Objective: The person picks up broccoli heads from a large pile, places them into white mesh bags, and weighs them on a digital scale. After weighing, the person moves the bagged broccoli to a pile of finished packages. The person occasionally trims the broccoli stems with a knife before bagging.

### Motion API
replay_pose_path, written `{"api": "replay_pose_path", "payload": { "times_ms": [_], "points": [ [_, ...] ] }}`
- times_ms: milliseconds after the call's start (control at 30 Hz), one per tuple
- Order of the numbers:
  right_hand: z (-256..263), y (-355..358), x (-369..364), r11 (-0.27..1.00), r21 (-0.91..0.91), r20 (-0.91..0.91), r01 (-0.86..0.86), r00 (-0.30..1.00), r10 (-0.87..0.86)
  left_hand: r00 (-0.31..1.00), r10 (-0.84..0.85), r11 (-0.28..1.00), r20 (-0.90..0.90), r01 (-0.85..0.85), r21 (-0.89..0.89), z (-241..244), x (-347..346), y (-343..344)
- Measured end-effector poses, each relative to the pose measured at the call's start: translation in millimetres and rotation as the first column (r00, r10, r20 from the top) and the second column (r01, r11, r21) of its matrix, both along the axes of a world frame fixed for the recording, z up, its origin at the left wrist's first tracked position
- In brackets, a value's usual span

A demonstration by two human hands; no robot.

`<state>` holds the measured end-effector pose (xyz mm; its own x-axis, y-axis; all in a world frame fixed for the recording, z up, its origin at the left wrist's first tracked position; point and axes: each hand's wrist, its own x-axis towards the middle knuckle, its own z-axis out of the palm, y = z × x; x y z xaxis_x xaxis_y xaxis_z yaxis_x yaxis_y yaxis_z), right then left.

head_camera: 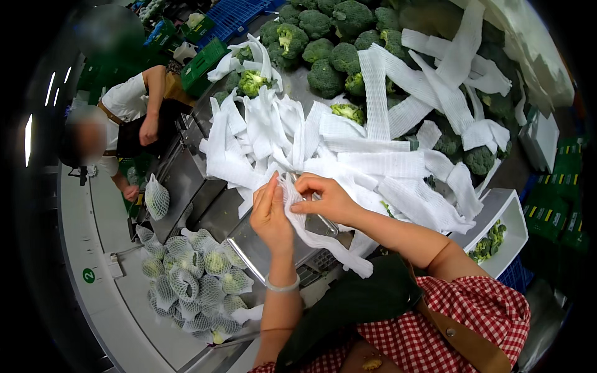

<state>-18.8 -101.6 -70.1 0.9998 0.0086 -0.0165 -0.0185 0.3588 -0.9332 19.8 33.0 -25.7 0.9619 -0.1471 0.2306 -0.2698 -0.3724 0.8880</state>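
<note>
Between my hands, above a metal tray (pixel 261 240), a white foam net sleeve (pixel 322 240) is bunched at its upper end and hangs loose below. My left hand (pixel 270 217) pinches the gathered end from the left, fingers pointing up. On the other side my right hand (pixel 326 198) grips the same sleeve with thumb and bent fingers. Just beyond lies a heap of flat white foam net sleeves (pixel 280 135). Several bare broccoli heads (pixel 324 77) are piled behind it, some partly covered by sleeves.
Netted heads (pixel 196 284) fill the lower left, with another netted head (pixel 156 198) nearer a co-worker (pixel 130 100) at left. A white bin (pixel 506 233) at right holds broccoli trimmings (pixel 487 242). Green crates (pixel 550 210) are stacked beyond it; another green crate (pixel 203 65) stands upper left.
</note>
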Motion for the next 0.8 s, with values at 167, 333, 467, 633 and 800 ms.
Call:
{"api": "replay_pose_path", "payload": {
  "times_ms": [167, 333, 467, 633, 800],
  "points": [
    [-8, -42, 16, 0.997, 0.081, 0.183, -0.007, 0.983, -0.008, 0.894, -0.028, 0.868, -0.447, -0.200, -0.454, -1, 26, -17],
    [-10, -79, 80, 0.543, 0.838, -0.088, 0.048, 0.995, 0.047, 0.504, -0.652, 0.419, -0.567, -0.384, -0.823, -23, 63, -40],
    [-40, -115, 159, 0.426, 0.894, -0.017, -0.136, 0.941, 0.337, 0.376, -0.744, 0.655, -0.552, 0.250, -0.713, -41, 113, -18],
    [-40, -109, 263, 0.743, 0.624, -0.120, -0.241, 0.910, 0.396, 0.781, -0.461, 0.477, -0.421, -0.181, -0.860, 29, 261, -48],
    [-96, -87, 419, 0.614, -0.760, 0.123, 0.213, 0.975, -0.187, 0.904, -0.075, 0.996, -0.420, 0.043, -0.083, -88, 421, -40]
  ]
}}
